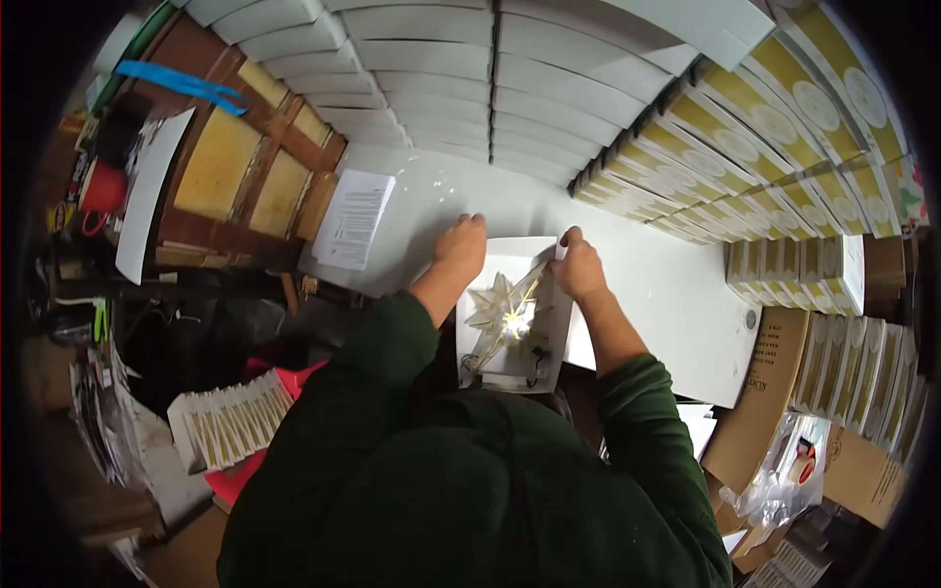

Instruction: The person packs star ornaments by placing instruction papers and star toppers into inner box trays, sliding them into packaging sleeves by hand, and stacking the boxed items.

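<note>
An open white box [558, 328] is in front of my body at the near edge of the white table. Inside it lies a pointed glass-like star [500, 304] with a bright light glowing at its middle. Dark cable or small fittings show at the near end of the box. My left hand [461, 247] is closed at the far left corner of the box, its fingertips partly hidden. On the opposite side, my right hand [580, 267] grips the far right corner between thumb and fingers.
Stacked white boxes [426, 59] line the back of the table [647, 294]. Gold-and-white boxes [725, 137] are piled on the right, above brown cartons [755, 392]. Printed sheets [355, 218] lie at left beside a wooden cabinet [221, 162].
</note>
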`<state>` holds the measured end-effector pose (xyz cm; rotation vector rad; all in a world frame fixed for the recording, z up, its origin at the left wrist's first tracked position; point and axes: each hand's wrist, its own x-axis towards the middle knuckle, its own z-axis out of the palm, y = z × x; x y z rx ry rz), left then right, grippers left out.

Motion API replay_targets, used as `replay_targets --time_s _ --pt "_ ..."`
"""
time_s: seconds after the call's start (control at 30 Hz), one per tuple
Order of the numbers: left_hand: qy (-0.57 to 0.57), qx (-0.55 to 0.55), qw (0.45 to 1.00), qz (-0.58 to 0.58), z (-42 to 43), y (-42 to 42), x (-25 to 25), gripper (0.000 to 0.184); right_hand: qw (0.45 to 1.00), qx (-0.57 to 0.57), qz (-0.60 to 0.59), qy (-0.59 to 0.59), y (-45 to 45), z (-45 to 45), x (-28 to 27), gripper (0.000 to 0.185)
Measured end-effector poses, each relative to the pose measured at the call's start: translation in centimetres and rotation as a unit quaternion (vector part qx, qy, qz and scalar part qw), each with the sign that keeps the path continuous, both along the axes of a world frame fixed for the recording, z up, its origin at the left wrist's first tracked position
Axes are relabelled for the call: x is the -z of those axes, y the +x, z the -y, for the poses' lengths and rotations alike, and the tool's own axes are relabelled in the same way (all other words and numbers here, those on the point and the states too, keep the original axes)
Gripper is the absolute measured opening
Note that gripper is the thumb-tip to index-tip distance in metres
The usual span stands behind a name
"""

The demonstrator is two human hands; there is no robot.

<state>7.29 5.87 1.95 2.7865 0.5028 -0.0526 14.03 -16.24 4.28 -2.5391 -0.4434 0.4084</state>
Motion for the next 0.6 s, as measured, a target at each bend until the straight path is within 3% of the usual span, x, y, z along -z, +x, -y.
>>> replay_targets --time_s 0.1,0.17,0.23,0.27,0.33,0.4,0.43,0.5,0.57,0.6 --pt "-0.025 0.028 0.999 -0.037 0.7 1.2 0.2 0.019 0.997 -0.002 -0.013 -0.072 1.7 -0.8 2.7 0.025" --pt "0.036 0.2 0.973 -0.113 1.6 1.2 -0.3 0.017 0.989 0.012 -0.025 -0.143 2.2 -0.3 5.4 0.028" --pt "0.057 0.205 0.977 -0.008 2.4 0.0 1.7 0.022 0.99 0.025 -0.037 -0.133 2.0 0.1 7.9 0.032" --pt "0.052 0.22 0.974 -0.01 2.2 -0.5 3.0 0.022 0.989 0.039 -0.043 -0.138 1.4 0.5 8.2 0.032" --pt "-0.058 0.146 0.988 -0.002 1.3 -1.7 5.1 0.021 0.998 -0.005 -0.044 0.051 0.6 1.9 8.6 0.04" --pt "-0.021 0.056 0.997 -0.05 0.4 -1.3 4.0 0.027 0.997 0.058 0.012 0.05 -1.5 3.5 6.8 0.043" --pt "-0.002 0.047 0.999 -0.021 -0.8 -1.6 4.7 0.027 0.992 0.095 0.066 0.052 -3.0 4.1 5.5 0.046" --pt "0.03 0.049 0.996 -0.073 -2.4 -4.1 4.5 0.034 0.971 0.148 0.178 0.057 -5.5 4.8 3.1 0.053" --pt "-0.054 0.103 0.955 -0.272 -3.3 -6.3 1.2 0.041 0.968 0.196 0.155 0.024 -8.7 5.6 2.8 0.063" --pt "-0.052 0.11 0.954 -0.275 -3.1 -7.2 -0.4 0.041 0.967 0.204 0.153 0.022 -10.4 6.2 2.8 0.063"
